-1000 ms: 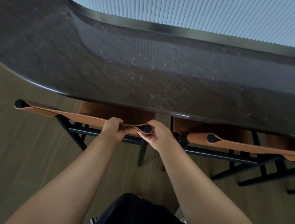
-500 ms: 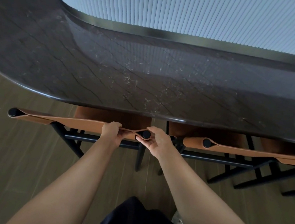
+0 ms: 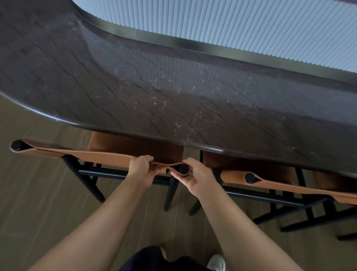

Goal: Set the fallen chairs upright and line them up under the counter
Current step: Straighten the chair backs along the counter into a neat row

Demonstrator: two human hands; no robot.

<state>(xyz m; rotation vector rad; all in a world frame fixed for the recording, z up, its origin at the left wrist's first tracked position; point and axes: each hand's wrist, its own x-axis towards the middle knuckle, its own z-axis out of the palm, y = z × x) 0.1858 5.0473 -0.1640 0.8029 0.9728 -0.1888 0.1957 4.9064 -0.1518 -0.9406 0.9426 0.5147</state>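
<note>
I saw the left hand (image 3: 142, 168) curled tight on the brown back of the chair (image 3: 92, 156), the right hand (image 3: 194, 176) pinching the same back at its black post (image 3: 183, 169). The chair stood upright, seat under the counter (image 3: 157, 86); a second chair (image 3: 280, 186) stood just beside, at the right

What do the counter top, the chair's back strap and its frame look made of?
Counter top: dark polished stone or stone-look slab; fine veins, soft reflection. Back strap: smooth tan leather or imitation, wrapped round the posts. Frame: matte black round bars, painted wood or metal; cannot tell which.
</note>
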